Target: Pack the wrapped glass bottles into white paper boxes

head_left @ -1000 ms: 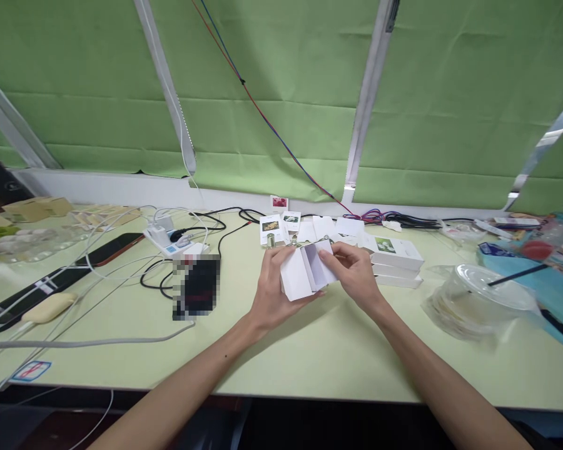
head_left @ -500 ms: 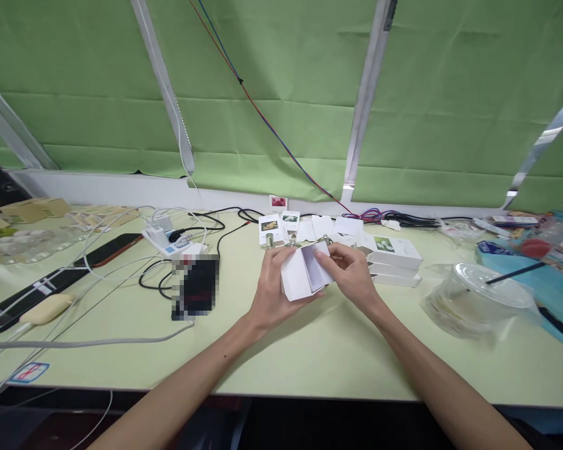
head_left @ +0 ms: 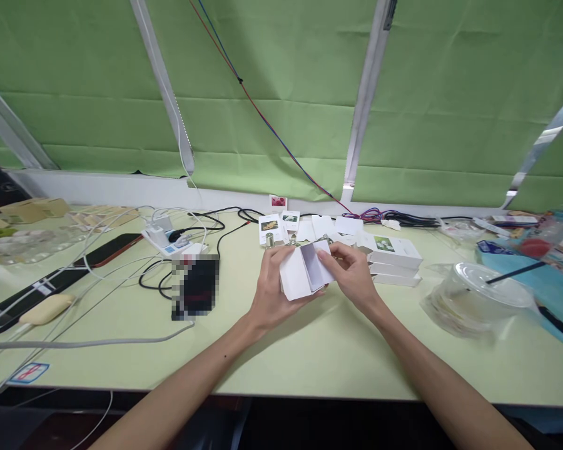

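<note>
Both my hands hold a small white cardboard box (head_left: 294,279) above the middle of the pale green table (head_left: 309,350). My left hand (head_left: 269,294) wraps round its left side from below. My right hand (head_left: 354,272) pinches the box's open flap at the right end, where the greyish inside shows. Just behind my hands lie a small glass bottle (head_left: 269,240) and several small white boxes and cards with pictures (head_left: 281,224). A stack of flat white boxes (head_left: 394,259) sits right beside my right hand.
A white power strip (head_left: 166,242) with tangled white and black cables lies to the left, beside a blurred dark phone (head_left: 197,287) and a long black strip (head_left: 51,281). A clear plastic lidded bowl (head_left: 481,300) stands at the right. Green blinds (head_left: 281,94) hang behind.
My hands and the box have barely moved; the right fingers shifted slightly on the flap.
</note>
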Motion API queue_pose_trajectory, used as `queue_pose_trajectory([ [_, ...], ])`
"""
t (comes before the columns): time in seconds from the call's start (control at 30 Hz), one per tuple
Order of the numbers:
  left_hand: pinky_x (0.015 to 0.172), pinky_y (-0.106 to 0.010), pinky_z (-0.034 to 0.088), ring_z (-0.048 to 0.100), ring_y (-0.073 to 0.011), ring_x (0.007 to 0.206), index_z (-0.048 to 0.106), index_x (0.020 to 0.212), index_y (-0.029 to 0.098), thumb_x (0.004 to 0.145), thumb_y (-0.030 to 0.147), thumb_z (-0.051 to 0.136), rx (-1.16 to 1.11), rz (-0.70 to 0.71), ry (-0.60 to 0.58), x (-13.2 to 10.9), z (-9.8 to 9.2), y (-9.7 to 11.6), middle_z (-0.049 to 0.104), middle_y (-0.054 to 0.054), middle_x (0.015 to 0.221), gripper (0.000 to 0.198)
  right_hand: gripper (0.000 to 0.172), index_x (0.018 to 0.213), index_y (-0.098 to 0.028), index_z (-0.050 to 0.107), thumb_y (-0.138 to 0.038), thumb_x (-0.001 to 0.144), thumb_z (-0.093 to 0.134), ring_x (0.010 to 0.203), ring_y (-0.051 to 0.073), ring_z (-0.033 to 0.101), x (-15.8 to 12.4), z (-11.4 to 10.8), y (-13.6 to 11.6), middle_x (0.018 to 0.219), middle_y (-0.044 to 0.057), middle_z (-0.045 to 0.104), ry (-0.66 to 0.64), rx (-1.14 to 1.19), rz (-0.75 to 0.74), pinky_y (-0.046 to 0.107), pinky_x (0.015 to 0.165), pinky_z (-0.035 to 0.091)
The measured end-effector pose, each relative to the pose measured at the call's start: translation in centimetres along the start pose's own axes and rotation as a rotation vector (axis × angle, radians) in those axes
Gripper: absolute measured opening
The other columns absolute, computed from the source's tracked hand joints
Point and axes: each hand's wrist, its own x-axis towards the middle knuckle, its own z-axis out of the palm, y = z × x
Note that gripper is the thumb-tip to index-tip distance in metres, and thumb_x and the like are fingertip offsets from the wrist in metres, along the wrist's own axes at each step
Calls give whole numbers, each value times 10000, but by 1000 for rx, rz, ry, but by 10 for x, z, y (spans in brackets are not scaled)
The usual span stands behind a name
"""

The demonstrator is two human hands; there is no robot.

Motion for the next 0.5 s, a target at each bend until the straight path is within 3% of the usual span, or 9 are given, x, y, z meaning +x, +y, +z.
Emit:
queue_pose_trajectory([
  [0.13,894,-453,540,583,-310,1160,381,1409,294,712,497,869,13,-36,31,1,0,1,539,-122,1243,874,387,877,-220,652,-601,829,700,568,153,598,-1,0,-1,805,22,651,-29,71,25,304,508,530],
  [0.27,901,-433,538,594,-293,1141,410,1384,276,699,535,867,-17,-99,77,1,-1,0,547,-112,1230,864,387,1034,-234,630,-585,875,665,584,142,610,-3,-3,7,886,26,640,-42,81,-41,305,556,548],
  [0.4,925,-424,536,602,-290,1165,418,1374,256,700,533,868,-25,-139,114,1,-1,-1,551,-113,1254,857,438,1188,-252,592,-575,899,650,831,185,665,-7,-6,13,1109,82,636,-90,-2,-140,322,710,573],
  [0.5,945,-421,534,600,-293,1194,416,1372,252,700,533,867,-45,-172,128,1,-1,0,544,-119,1292,857,595,1318,-265,527,-632,869,658,1037,245,645,-10,-8,12,1248,121,614,-139,-95,-203,374,851,568],
])
